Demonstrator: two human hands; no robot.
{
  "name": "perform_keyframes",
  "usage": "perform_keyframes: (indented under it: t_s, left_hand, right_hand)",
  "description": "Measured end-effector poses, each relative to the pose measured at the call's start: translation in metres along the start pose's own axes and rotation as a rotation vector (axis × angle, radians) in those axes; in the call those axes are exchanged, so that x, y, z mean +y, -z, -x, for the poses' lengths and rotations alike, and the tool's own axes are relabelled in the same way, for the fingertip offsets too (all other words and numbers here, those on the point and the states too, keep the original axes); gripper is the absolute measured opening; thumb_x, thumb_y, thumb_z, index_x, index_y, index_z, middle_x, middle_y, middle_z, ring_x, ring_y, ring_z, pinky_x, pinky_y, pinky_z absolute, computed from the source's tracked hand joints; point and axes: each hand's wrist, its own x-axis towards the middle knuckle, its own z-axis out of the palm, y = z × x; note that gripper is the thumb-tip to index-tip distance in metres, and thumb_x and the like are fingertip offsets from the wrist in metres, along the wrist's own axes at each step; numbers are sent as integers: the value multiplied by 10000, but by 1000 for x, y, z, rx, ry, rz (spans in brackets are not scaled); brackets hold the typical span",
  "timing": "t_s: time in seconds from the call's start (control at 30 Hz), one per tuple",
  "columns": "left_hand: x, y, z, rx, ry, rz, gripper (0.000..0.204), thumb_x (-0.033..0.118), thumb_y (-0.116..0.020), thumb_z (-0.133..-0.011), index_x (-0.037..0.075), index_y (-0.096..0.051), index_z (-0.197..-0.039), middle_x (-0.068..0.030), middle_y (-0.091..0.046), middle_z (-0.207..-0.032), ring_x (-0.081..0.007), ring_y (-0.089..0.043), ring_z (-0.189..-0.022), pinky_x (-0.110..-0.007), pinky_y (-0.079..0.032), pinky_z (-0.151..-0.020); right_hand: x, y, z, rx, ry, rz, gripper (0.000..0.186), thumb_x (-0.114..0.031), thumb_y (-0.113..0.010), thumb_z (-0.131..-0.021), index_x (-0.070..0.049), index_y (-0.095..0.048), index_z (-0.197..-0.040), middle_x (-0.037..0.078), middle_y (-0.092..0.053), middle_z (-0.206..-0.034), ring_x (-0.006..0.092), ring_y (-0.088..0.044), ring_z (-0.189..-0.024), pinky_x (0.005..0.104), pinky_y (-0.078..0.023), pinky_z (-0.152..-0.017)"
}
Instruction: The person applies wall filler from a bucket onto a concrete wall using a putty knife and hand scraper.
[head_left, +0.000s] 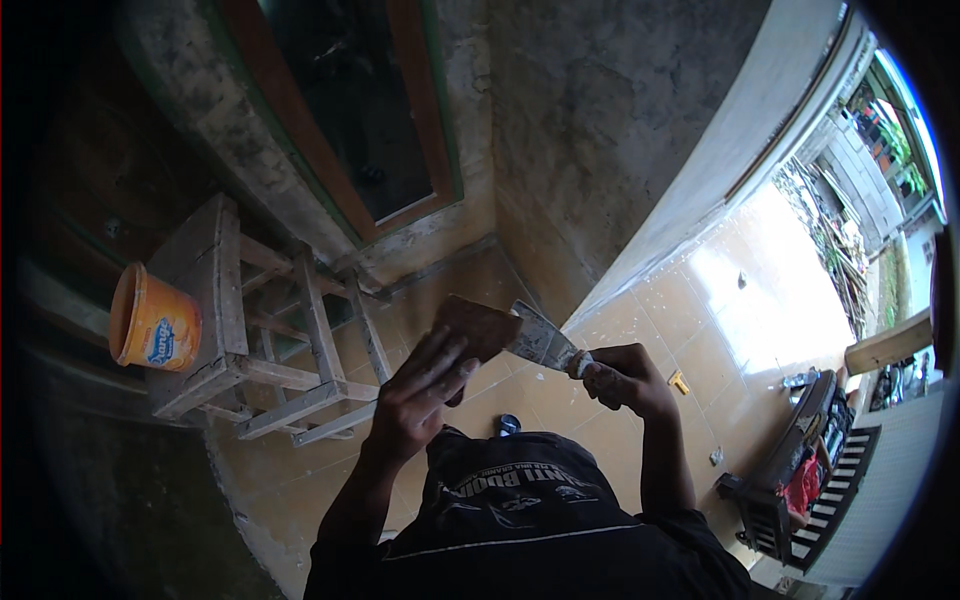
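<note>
My left hand (418, 392) is closed round a piece of brown sandpaper (480, 328), its fingers lying along the near side. In my right hand (632, 380) is a putty knife (543, 337) with a smeared grey metal blade, gripped by its handle. The blade points left, and its edge meets or lies very near the right side of the brown piece; whether they touch I cannot tell. Both hands are raised in front of my dark shirt, above the tiled floor.
An orange bucket (160, 318) stands on a rough wooden trestle (225, 290) at the left. Patchy plastered walls (600, 110) meet in a corner ahead, beside a brown-framed window (350, 100). A yellow-handled tool (679, 382) lies on the tiles. A dark bench (790, 490) holds items at right.
</note>
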Motion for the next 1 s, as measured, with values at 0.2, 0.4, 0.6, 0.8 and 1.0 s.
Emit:
perform_keyframes:
  t_s: [0.2,0.4,0.6,0.8,1.0]
  left_hand:
    - [-7,-17,23,65,424,354,347,-107,-504,-769,-17,-619,-1084,-153,-641,-1053,-266,-618,-991,-354,-497,-880]
    - [-4,-34,3,114,921,1330,180,24,-578,-795,-35,-592,-964,-91,-647,-858,-145,-639,-757,-271,-530,-724]
    - [4,-27,-17,-16,891,1528,226,11,-562,-782,-43,-579,-1000,-108,-646,-881,-173,-657,-760,-297,-560,-708]
    - [-4,-27,-19,-111,856,1541,223,-12,-544,-788,-46,-584,-1004,-107,-649,-891,-171,-659,-765,-306,-559,-724]
    - [-3,-22,-21,-118,826,1598,204,-19,-533,-802,-39,-586,-998,-108,-655,-890,-178,-666,-778,-311,-563,-737]
  right_hand:
    - [2,0,9,-49,116,-153,292,-229,-534,-934,45,-633,-958,-4,-514,-638,26,-429,-511,182,-313,-441]
    - [11,-20,7,368,613,221,331,-92,-635,-832,32,-599,-1138,63,-575,-840,90,-520,-668,208,-408,-584]
    - [27,-26,21,721,662,807,416,-14,-682,-718,-208,-678,-1086,59,-604,-922,240,-553,-856,356,-407,-777]
    - [35,-19,45,836,746,1191,378,-19,-700,-662,-199,-704,-994,46,-599,-927,237,-535,-910,382,-371,-798]
    - [40,-14,69,887,682,1235,383,-21,-689,-645,-233,-706,-964,29,-599,-985,233,-535,-965,436,-326,-862]
